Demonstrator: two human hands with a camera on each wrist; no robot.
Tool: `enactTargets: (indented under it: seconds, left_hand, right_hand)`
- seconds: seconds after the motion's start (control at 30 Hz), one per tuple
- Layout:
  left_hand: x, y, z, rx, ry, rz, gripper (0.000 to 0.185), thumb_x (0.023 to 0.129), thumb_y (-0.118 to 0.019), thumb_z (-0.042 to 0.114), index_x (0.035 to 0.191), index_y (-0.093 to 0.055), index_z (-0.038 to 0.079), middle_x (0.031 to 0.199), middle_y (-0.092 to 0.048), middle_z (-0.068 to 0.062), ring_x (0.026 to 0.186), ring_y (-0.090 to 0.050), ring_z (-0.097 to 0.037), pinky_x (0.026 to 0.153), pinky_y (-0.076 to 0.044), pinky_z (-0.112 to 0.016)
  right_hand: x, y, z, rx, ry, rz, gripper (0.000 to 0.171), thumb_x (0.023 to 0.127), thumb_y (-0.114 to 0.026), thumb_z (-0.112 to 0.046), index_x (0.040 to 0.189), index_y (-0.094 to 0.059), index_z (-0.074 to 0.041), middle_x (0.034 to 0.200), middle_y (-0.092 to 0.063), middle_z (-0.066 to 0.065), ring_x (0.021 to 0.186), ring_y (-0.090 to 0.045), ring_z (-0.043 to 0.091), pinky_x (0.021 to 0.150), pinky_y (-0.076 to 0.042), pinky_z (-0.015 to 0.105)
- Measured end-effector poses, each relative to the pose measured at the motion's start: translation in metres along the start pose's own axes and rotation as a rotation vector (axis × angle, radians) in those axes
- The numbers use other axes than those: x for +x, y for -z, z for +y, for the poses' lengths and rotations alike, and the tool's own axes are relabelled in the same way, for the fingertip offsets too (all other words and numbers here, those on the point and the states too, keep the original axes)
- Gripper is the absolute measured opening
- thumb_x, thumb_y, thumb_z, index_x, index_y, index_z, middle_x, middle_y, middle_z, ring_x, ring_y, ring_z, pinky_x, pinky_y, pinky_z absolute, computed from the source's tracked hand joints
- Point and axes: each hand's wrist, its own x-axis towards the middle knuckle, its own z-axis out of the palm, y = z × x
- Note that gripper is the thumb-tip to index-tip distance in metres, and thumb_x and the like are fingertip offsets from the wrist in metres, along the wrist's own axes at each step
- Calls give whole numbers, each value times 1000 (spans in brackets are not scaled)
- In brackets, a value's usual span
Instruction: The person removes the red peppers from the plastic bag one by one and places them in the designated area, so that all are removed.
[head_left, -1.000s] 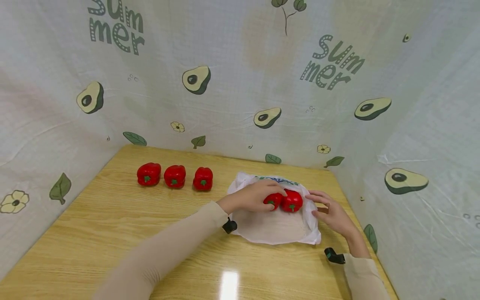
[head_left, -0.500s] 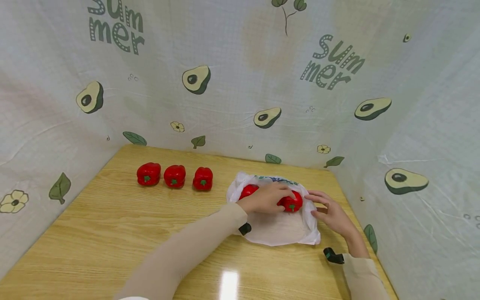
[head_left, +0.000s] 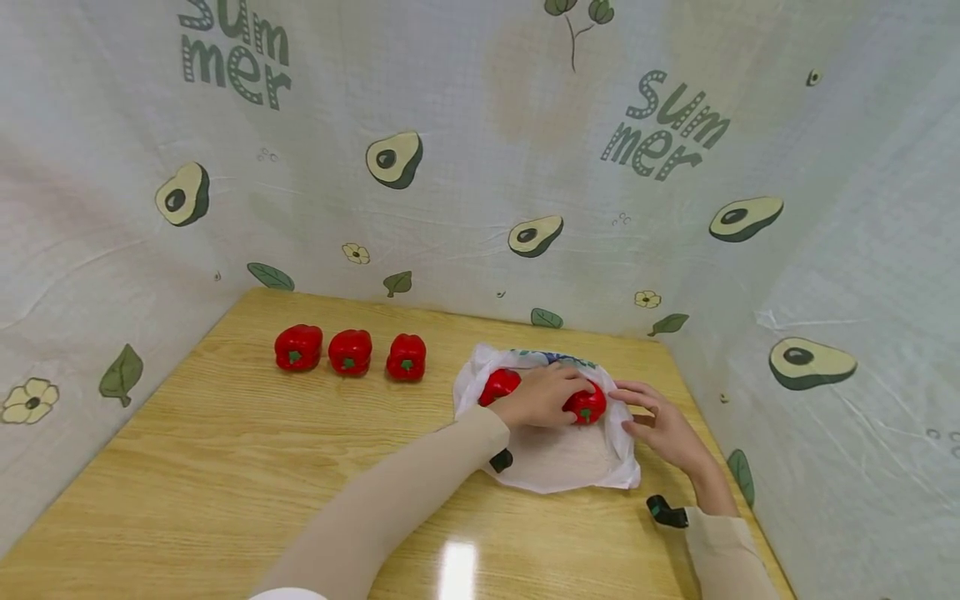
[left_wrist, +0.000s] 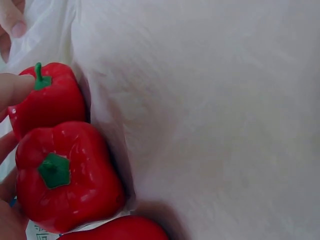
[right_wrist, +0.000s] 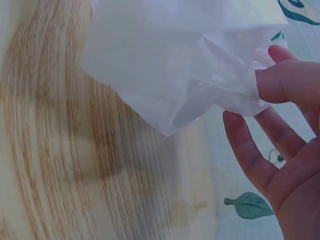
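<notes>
A white plastic bag [head_left: 555,462] lies with its mouth spread toward me, and red bell peppers sit inside. My left hand [head_left: 543,396] reaches in and grips the rightmost bell pepper [head_left: 587,405]; in the left wrist view its thumb lies by the green stem, with fingers along the far side. Close against that one is a second bell pepper [left_wrist: 70,175], hidden under the hand in the head view. A third bell pepper [head_left: 500,386] sits at the bag's left side. My right hand [head_left: 671,429] holds the bag's right edge between thumb and fingers.
Three more red bell peppers stand in a row at the back left of the wooden table [head_left: 225,467]: a left one [head_left: 298,347], a middle one [head_left: 350,352] and a right one [head_left: 406,357]. A printed cloth [head_left: 465,167] hangs around the back and sides.
My left hand has moved right inside the bag, from the middle bell pepper to the rightmost one, uncovering the left one. My right hand has stayed at the bag's edge.
</notes>
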Motion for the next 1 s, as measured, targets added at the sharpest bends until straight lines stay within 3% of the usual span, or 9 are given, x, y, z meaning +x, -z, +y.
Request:
enactTargets:
  seconds: [0.2, 0.53, 0.8, 1.0]
  left_hand:
    - [4, -6, 3, -13, 49, 4, 53, 98, -74, 39, 148, -58, 32, 152, -56, 6, 139, -52, -19, 118, -43, -42]
    - [8, -16, 4, 36, 93, 81, 53, 99, -75, 42, 148, -59, 31, 150, -59, 5, 138, -55, -20, 117, -43, -43]
    - [4, -14, 0, -26, 71, 80, 52, 99, -75, 40, 149, -60, 33, 148, -60, 6, 136, -55, -18, 118, -42, -43]
    - [0, -5, 0, -59, 39, 75, 52, 100, -75, 39, 149, -61, 32, 148, -60, 9, 133, -56, -13, 115, -46, -36]
  right_hand:
    - [-1, 0, 1, 5, 4, 3, 55, 93, -72, 13, 142, -67, -9, 157, -49, 15, 133, -47, -5, 96, -55, 19]
    - [-1, 0, 1, -1, 16, 5, 55, 93, -72, 13, 143, -66, -9, 156, -49, 15, 133, -46, -7, 97, -55, 20]
    - [-1, 0, 2, 1, 17, 8, 55, 93, -71, 13, 143, -66, -9, 156, -49, 16, 134, -46, -6, 98, -56, 24]
    - [-1, -1, 2, -5, 25, 10, 53, 93, -72, 12, 143, -66, -7, 156, -50, 17, 133, -46, -6, 97, -56, 24]
